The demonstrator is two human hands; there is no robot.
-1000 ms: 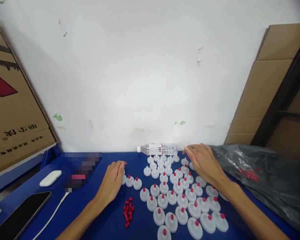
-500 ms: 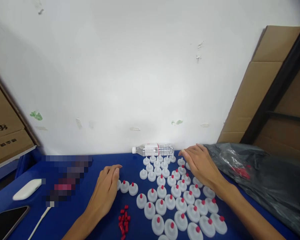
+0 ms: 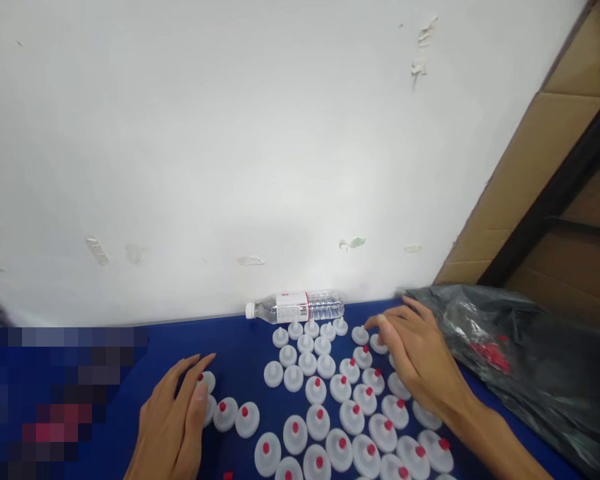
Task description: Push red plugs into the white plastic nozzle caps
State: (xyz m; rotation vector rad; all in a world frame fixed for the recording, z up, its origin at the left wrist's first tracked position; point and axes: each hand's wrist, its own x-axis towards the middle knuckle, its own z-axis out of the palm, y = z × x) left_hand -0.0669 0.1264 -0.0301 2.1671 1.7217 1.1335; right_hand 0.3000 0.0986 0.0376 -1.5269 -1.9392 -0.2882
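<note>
Head view: the left hand (image 3: 171,408) is open beside red-tipped white lids (image 3: 249,424) on the counter (image 3: 235,350); I can't tell if the right hand (image 3: 416,355) grips any. A clear bottle (image 3: 300,307) lies behind, its label (image 3: 290,309) too small to read, and a dark plastic bag (image 3: 545,373) lies at the right.

- Left hand (image 3: 165,413) is lying back upward; its fingers (image 3: 191,377) are extending forward and slightly rightward, spreading a little.
- Left thumb (image 3: 199,400) is standing apart from the fingers, pointing forward.
- Right hand (image 3: 415,350) is showing its back, sitting farther forward than the left, angling inward; one finger is jutting up above the others.
- Right thumb (image 3: 389,335) is partly covering a finger behind it; whether they are touching is unclear.
- Right forearm (image 3: 490,427) is slanting in, bare, from the lower right.
</note>
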